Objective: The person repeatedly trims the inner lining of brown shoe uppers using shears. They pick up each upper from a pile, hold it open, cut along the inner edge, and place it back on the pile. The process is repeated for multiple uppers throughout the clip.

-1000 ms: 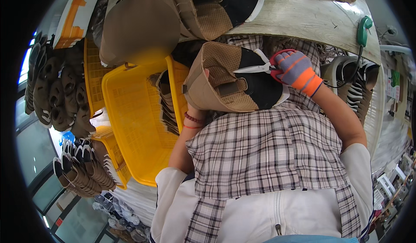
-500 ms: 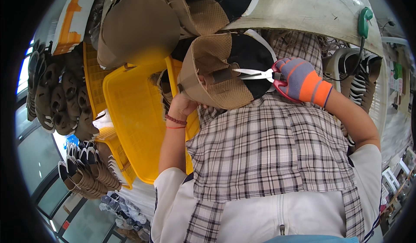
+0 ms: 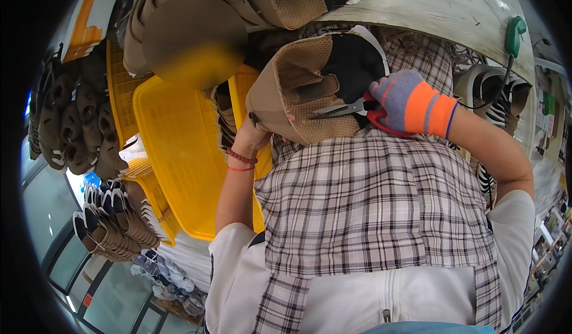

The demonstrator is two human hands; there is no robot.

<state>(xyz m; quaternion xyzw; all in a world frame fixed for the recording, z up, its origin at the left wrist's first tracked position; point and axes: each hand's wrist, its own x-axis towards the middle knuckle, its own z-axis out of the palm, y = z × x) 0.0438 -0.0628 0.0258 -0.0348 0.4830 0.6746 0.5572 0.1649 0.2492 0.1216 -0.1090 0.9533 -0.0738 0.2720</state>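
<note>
A tan shoe upper [image 3: 266, 100] with mesh lining, a black inner part and a white edge is held up in front of my chest. My left hand [image 3: 257, 133], bare with a beaded bracelet at the wrist, grips its lower left side; most of the fingers are hidden behind it. Wearing a grey and orange glove, my right hand [image 3: 400, 103] is closed round the red handles of scissors [image 3: 339, 110]. Their blades are nearly together and lie across the opening of the upper, over the mesh. Whether they touch the fabric I cannot tell.
A yellow plastic basket [image 3: 173, 167] stands at the left, with more uppers beside it. Stacked tan uppers [image 3: 244, 0] lie along the far table [image 3: 429, 9]. A green corded device [image 3: 514, 36] hangs at that table's right edge. Dark shoe pieces [image 3: 80, 119] are piled far left.
The scissors have swung downward and their blades have come closer together. The upper has tilted slightly, and the whole view has shifted a little.
</note>
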